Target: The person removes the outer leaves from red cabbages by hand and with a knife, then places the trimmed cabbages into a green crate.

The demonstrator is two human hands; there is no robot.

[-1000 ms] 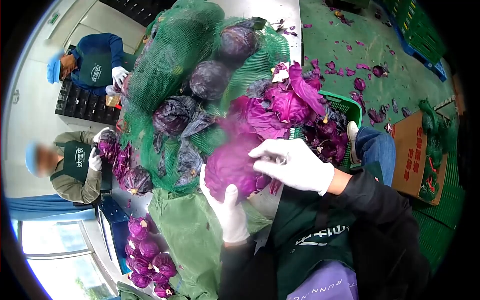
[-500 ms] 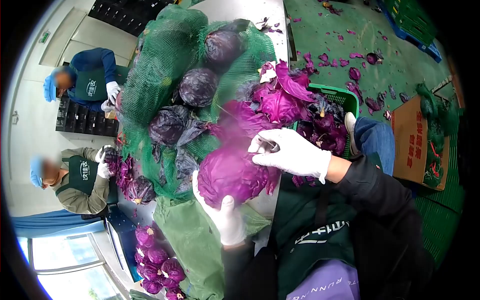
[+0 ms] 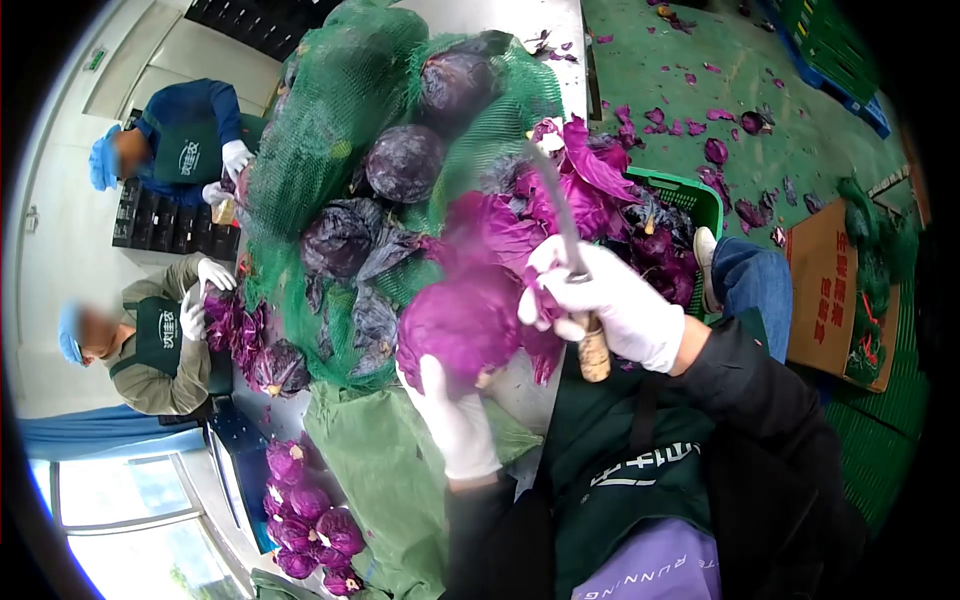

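Note:
My left hand [image 3: 452,425], in a white glove, is closed around the underside of a smooth purple cabbage [image 3: 455,325] over the table. At its right side is my right hand [image 3: 620,305], also gloved, gripping a knife [image 3: 594,352] with a cork-like handle; its blurred blade points up and away. A piece of purple leaf [image 3: 541,303] shows by the fingers of that hand. Just beyond lie loose peeled cabbage leaves [image 3: 580,205]. Under the cabbage, a green sheet-like sack [image 3: 375,470] covers part of the table.
A green mesh bag [image 3: 335,130] and dark unpeeled cabbages [image 3: 405,163] spread over the table. Leaves fill a green crate [image 3: 712,200] at right, near a cardboard box [image 3: 818,285]. Peeled cabbages [image 3: 310,520] sit lower left. Two co-workers [image 3: 190,150] stand across the table; leaf scraps litter the floor.
The cabbage has turned in my left hand, and its surface looks smoother. My right hand has rotated, bringing the knife's handle and blade into plain view. One co-worker's hands have moved apart.

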